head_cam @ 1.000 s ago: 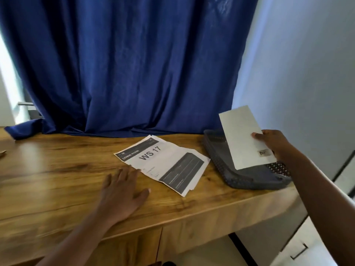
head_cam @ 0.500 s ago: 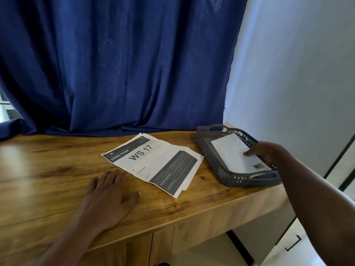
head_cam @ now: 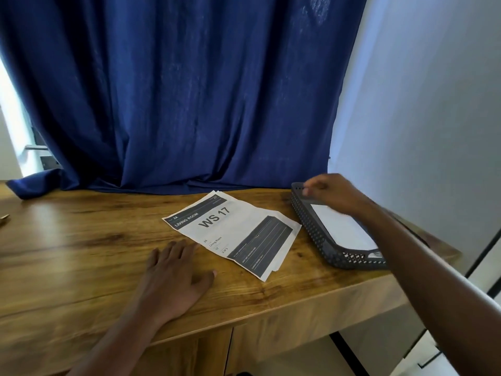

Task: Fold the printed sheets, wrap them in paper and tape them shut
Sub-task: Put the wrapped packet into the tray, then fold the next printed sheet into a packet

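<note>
Printed sheets (head_cam: 233,234) lie diagonally, flat

Wooden table (head_cam: 81,256): printed sheets (head_cam: 233,234) centre, grey tray (head_cam: 311,226) right, left hand (head_cam: 173,280) flat.

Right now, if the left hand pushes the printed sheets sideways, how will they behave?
The printed sheets are loosely fanned with offset edges, so they would probably slide apart. They look thin, likely floppy when lifted. The left hand lies flat beside them.

Two hands were counted, a left hand (head_cam: 173,280) and a right hand (head_cam: 332,195); one stack of printed sheets (head_cam: 233,232); one grey tray (head_cam: 317,229); one white packet (head_cam: 343,226).
</note>
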Tool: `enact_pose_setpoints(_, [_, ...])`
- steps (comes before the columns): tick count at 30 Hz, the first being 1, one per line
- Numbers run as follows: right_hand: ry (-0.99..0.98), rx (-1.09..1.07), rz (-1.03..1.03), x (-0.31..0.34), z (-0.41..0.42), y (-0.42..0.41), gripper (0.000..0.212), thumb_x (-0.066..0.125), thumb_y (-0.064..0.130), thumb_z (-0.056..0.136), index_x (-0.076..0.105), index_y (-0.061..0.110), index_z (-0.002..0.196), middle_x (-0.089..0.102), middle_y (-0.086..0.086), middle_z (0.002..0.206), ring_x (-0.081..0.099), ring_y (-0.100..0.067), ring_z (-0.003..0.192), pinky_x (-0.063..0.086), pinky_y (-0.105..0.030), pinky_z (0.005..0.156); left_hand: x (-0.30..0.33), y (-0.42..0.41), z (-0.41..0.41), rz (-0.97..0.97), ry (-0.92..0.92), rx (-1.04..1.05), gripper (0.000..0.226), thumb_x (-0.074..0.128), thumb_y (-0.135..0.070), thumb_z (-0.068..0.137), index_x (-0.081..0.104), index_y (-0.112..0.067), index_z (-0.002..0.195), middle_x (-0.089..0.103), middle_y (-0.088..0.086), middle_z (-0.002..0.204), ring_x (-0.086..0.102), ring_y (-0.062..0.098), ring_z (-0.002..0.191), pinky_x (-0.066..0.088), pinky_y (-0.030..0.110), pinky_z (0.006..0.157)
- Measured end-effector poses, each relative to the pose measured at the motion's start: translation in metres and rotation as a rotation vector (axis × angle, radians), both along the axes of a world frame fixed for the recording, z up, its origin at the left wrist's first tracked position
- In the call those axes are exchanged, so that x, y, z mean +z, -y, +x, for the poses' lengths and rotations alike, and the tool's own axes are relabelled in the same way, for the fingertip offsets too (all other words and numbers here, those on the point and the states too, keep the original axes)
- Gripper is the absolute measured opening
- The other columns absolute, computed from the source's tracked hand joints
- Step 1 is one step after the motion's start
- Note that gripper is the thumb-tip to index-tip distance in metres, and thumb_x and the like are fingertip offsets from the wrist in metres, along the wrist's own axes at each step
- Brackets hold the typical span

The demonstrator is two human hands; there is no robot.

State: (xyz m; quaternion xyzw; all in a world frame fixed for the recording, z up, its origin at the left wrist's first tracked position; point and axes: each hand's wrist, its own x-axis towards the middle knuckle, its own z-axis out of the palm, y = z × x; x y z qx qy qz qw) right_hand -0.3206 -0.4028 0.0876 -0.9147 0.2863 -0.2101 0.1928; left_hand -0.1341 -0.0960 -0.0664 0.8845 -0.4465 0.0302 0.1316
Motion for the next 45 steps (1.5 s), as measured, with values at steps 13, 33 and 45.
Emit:
enact_pose_setpoints(13, [-0.526, 0.180, -0.427, -0.081, 0.062, -0.143, 0.062, 0.052, 0.065, 0.090, 0.055, 0.026, 0.139, 0.061, 0.000, 0.137, 0.058, -0.020, 0.122, 0.052, -0.039, 0.097, 0.003, -0.001, -0.002, -0.055, -0.038, 0.014, 0.081, 0.037, -0.073, 0.094, 0.021, -0.028, 0.160, 0.021, -0.004, 0.169, 0.010, 0.019, 0.158, 0.006, 0.047, 0.129])
enact_pose_setpoints(33, [-0.086, 0.429, -0.680, -0.115, 0.044, -0.190, 0.035, 0.037, 0.045, 0.101, 0.069, 0.033, 0.102, 0.072, 0.015, 0.097, 0.065, -0.003, 0.088, 0.057, -0.024, 0.078, 0.016, -0.106, 0.010, -0.727, -0.100, -0.020, 0.056, 0.048, -0.063, 0.093, 0.043, -0.041, 0.144, 0.035, -0.021, 0.156, 0.035, 0.005, 0.145, 0.041, 0.045, 0.115])
enact_pose_setpoints(45, [0.030, 0.773, -0.546, -0.126, 0.065, -0.248, 0.017, 0.054, 0.047, 0.098, 0.068, 0.040, 0.104, 0.070, 0.022, 0.109, 0.063, 0.004, 0.098, 0.054, -0.015, 0.082, 0.026, -0.210, 0.018, 0.183, -0.088, 0.082, 0.096, 0.012, -0.102, 0.074, 0.005, -0.055, 0.157, -0.010, -0.033, 0.161, -0.016, -0.002, 0.153, -0.008, 0.038, 0.128])
